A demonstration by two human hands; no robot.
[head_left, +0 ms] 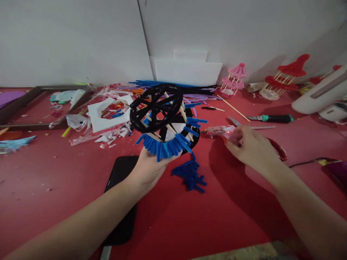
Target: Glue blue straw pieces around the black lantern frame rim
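Observation:
My left hand (148, 167) holds up a small craft model (162, 119) from below: a black pipe-cleaner frame on thin wooden sticks, with a fringe of short blue pipe-cleaner pieces round its lower edge. A heap of loose blue pieces (189, 175) lies on the red table just right of that hand. My right hand (251, 146) rests on the table to the right, fingers curled at the tip of a pink glue gun (218, 130). What the fingers pinch is not visible.
A black phone or tablet (123, 202) lies under my left forearm. White foam scraps (104, 115), long pipe cleaners (168, 86), a green-handled knife (273, 118), a pink model (233, 81), a red model (284, 81) and white boards (187, 72) line the back. A dark frame (18, 104) sits far left.

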